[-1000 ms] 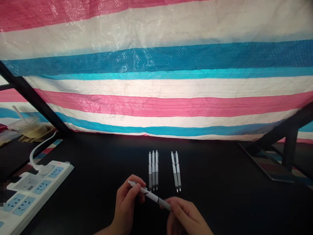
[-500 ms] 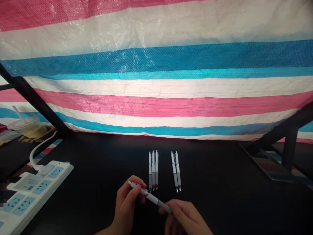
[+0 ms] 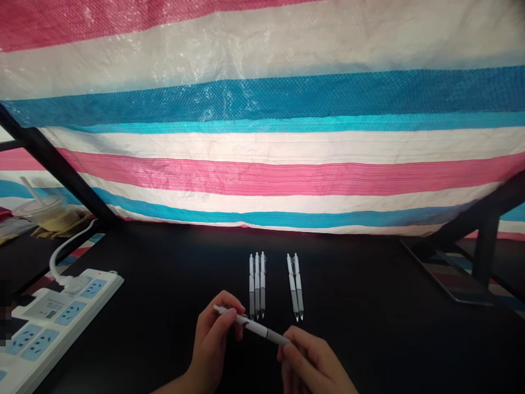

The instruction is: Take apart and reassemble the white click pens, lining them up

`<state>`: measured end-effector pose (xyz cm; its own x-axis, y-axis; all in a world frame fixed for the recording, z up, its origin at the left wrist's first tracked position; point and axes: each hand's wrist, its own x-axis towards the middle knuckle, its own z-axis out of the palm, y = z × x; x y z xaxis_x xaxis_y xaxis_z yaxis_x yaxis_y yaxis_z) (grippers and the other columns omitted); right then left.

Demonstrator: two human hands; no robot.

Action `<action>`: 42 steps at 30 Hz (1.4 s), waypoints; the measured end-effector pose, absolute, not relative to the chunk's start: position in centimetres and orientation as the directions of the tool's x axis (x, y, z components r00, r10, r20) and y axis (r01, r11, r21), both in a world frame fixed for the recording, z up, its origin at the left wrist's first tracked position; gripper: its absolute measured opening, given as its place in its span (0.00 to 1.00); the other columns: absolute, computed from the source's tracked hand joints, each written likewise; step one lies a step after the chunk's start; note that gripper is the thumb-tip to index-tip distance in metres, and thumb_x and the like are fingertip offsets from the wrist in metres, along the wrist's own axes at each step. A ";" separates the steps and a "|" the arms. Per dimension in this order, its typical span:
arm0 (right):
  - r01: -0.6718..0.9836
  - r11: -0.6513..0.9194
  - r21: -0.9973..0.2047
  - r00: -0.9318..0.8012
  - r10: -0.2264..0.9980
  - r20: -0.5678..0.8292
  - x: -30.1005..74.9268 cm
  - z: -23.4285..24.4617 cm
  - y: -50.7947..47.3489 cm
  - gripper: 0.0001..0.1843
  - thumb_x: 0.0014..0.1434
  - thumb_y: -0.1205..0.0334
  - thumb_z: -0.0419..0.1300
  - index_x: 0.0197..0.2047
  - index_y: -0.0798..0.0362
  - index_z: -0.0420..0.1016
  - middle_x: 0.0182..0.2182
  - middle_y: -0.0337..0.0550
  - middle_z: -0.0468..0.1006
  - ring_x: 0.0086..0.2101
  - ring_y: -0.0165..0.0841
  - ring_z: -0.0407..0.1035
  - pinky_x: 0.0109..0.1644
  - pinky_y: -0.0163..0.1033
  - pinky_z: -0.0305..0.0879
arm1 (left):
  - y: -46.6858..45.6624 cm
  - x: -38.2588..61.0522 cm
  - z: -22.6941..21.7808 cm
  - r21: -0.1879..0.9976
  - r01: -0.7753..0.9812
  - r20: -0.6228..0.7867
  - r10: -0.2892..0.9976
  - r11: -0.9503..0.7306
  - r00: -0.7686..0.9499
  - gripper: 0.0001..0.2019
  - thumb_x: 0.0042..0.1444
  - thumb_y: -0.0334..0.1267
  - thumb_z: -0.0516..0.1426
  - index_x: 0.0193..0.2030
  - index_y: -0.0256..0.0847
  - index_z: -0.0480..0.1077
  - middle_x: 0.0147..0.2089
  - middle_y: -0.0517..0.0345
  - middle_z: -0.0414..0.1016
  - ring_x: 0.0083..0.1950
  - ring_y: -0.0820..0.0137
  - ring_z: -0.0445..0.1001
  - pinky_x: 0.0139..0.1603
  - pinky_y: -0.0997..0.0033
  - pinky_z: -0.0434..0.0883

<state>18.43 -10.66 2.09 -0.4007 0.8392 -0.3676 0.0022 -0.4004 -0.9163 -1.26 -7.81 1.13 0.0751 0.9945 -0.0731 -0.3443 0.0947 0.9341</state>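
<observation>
Between my two hands, above the black table, is a white pen (image 3: 257, 326) with a grey grip. My left hand (image 3: 215, 340) pinches its clip end between thumb and fingers. At the grip end, my right hand (image 3: 311, 358) is closed on the pen and its fingers hide the tip. Just beyond lie similar pens on the table: a group of three pens (image 3: 257, 284) side by side, and to their right a pair of pens (image 3: 296, 287). All of these point their tips toward me.
A white power strip (image 3: 61, 323) with a plugged-in cable lies at the left. At the right rests a dark flat tablet-like device (image 3: 447, 273) by a black frame leg. A striped tarp (image 3: 262, 142) hangs behind the table (image 3: 180, 262). A plastic cup (image 3: 49, 210) stands far left.
My right hand has moved slightly up and to the right with the pen's grip end, so the pen lies a little flatter. My left hand has barely moved.
</observation>
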 end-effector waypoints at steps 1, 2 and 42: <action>-0.004 -0.416 -0.909 -0.409 0.830 -0.379 18.5 1.9 -10.6 0.30 0.55 0.34 0.54 0.29 0.56 0.68 0.16 0.38 0.71 0.15 0.24 0.61 0.18 0.28 0.49 | -7.8 -1.2 1.2 0.926 -0.364 -0.069 0.993 0.098 0.093 0.10 0.60 0.39 0.53 0.31 0.39 0.72 0.22 0.63 0.64 0.24 0.74 0.63 0.26 0.75 0.60; -0.016 -0.439 -0.898 -0.420 0.818 -0.392 18.5 1.8 -10.6 0.30 0.54 0.33 0.54 0.27 0.56 0.68 0.15 0.39 0.70 0.15 0.24 0.61 0.18 0.28 0.49 | -7.8 -1.1 1.2 0.916 -0.389 -0.062 0.992 0.101 0.113 0.10 0.60 0.39 0.53 0.31 0.39 0.71 0.23 0.62 0.64 0.24 0.74 0.63 0.26 0.74 0.60; -0.212 -0.705 -0.677 -0.578 0.649 -0.494 18.6 1.9 -10.5 0.31 0.53 0.40 0.60 0.50 0.57 0.69 0.28 0.47 0.80 0.25 0.28 0.70 0.26 0.30 0.54 | -6.0 -0.7 3.0 0.932 -0.325 -0.146 0.987 0.162 0.074 0.23 0.56 0.40 0.61 0.58 0.46 0.66 0.36 0.58 0.73 0.35 0.70 0.73 0.38 0.70 0.70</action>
<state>18.59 -10.48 1.86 -0.5785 0.6489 -0.4943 -0.2124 -0.7049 -0.6767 -0.69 -6.02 3.00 0.0736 0.9866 -0.1457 -0.3252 0.1618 0.9317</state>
